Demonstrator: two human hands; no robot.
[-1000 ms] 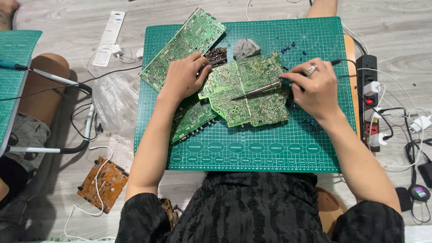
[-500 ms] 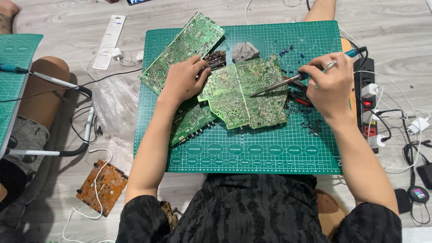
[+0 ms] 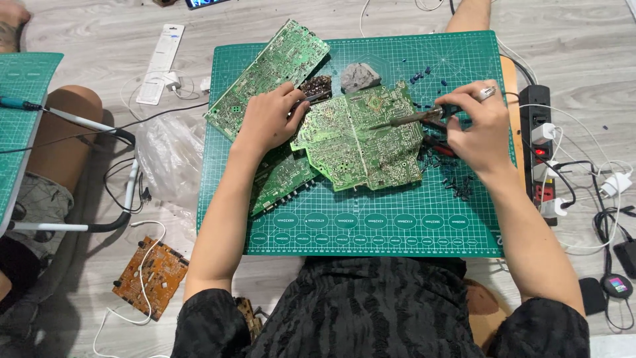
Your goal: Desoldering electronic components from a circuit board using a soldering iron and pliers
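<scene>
A person seated at a green gridded cutting mat (image 3: 371, 219) holds a slim metal-tipped soldering iron (image 3: 407, 119) pinched in the right hand (image 3: 477, 126), while the left hand (image 3: 268, 119) presses flat, fingers curled, on the 9 o'clock edge of a large green printed circuit board (image 3: 361, 142) lying solder-side up at mid-mat. Half a second earlier the iron was raised steeply over the board's 3 o'clock edge; it now lies lower, its tip brought in over the board, apparently to work a joint. Its long axis runs roughly 3 to 9 o'clock, tip toward 9. A black power strip (image 3: 538, 142) sits at 3 o'clock off the mat.
</scene>
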